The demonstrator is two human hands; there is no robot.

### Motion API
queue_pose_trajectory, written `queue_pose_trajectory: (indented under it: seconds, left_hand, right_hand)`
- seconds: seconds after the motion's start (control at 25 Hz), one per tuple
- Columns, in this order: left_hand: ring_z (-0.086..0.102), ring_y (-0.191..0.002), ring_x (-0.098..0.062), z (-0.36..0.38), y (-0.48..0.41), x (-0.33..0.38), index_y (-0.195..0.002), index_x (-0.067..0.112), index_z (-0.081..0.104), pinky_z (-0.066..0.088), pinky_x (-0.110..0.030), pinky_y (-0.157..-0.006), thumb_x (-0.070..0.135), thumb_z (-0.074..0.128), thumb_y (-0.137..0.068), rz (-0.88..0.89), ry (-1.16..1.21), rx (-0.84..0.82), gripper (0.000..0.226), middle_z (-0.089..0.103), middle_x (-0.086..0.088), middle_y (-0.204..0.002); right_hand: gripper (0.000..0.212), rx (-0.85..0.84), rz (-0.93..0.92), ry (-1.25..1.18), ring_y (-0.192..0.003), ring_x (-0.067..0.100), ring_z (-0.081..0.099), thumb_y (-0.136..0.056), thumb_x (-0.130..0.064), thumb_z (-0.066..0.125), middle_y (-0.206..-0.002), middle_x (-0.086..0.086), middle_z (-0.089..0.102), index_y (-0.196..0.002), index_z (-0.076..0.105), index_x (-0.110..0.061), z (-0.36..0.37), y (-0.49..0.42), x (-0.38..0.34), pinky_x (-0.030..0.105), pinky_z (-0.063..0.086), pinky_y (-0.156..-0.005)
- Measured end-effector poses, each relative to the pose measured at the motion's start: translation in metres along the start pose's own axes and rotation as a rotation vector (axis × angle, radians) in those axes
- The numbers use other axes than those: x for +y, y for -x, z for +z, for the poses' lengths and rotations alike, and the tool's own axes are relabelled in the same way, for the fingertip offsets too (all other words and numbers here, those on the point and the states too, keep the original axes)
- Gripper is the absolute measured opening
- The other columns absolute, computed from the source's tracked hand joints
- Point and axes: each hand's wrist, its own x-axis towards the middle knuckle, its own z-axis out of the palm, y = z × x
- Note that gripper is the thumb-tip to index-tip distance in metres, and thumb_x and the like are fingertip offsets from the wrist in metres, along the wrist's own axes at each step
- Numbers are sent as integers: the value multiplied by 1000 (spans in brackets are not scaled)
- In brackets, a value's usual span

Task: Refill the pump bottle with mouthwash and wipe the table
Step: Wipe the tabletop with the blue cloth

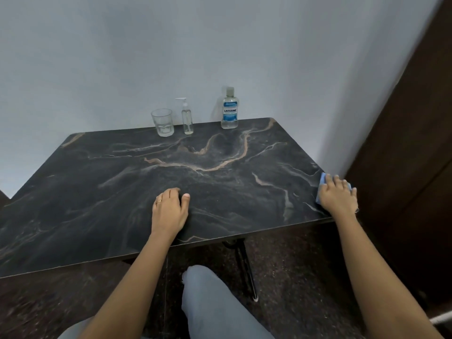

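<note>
Right hand (pixel 338 195) presses flat on the blue cloth (pixel 322 178) at the tabletop (pixel 220 192) right edge, probably wiping; left hand (pixel 170 206) rests loosely curled, empty, bracing.

A slim ring (pixel 159 201) bands one finger of the left hand (pixel 168 211); both forearms (pixel 137 277) are bare. Something small glints at the wrist of the right hand (pixel 338 196), unidentifiable. Pale blue-grey trousers (pixel 215 304) cover the legs.

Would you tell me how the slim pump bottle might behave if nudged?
The pump bottle is tall on a narrow base, so it would probably tip easily. It is small and slim, so likely light. It could topple against the glass beside it.
</note>
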Motion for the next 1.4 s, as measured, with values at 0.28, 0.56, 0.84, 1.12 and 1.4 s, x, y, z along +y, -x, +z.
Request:
queue_pose_trajectory:
  seconds: [0.28,0.56,0.84,1.12,1.4]
  left_hand:
    - [48,-123,-31,-14,7,-7,-125,5,54,35,-45,-105,37,38,-101,-35,46,16,44,57,-14,-127]
    - [46,-124,-33,-49,14,-61,-126,4,53,35,-46,-104,37,37,-101,-139,27,74,45,56,-15,-129]
    - [47,-120,-36,-81,32,-126,-119,3,55,36,-48,-101,35,37,-101,-284,63,153,41,58,-17,-123]
    - [49,-115,-36,-97,35,-155,-115,4,57,37,-47,-99,32,36,-101,-355,88,183,38,60,-16,-117]
    - [51,-111,-33,-101,33,-161,-113,6,57,40,-46,-94,34,36,-102,-293,76,171,37,61,-13,-113]
  right_hand:
    - [55,-35,25,7,-148,27,0,-101,-32,17,-161,5,3,-153,11,-18,9,79,-32,47,-4,-119]
    - [57,-90,-349,64,-149,24,-1,-100,-35,16,-161,5,1,-154,6,-17,53,154,-153,43,-3,-120]
    - [56,-208,-830,46,-148,22,-8,-101,-34,15,-161,4,-3,-153,4,-16,91,261,-294,41,-10,-119]
    - [53,-296,-1106,10,-148,21,7,-102,-32,22,-161,3,9,-153,15,-19,100,274,-331,39,2,-120]
    - [52,-140,-486,38,-147,23,13,-101,-29,20,-161,5,12,-152,19,-18,56,99,-206,43,9,-120]
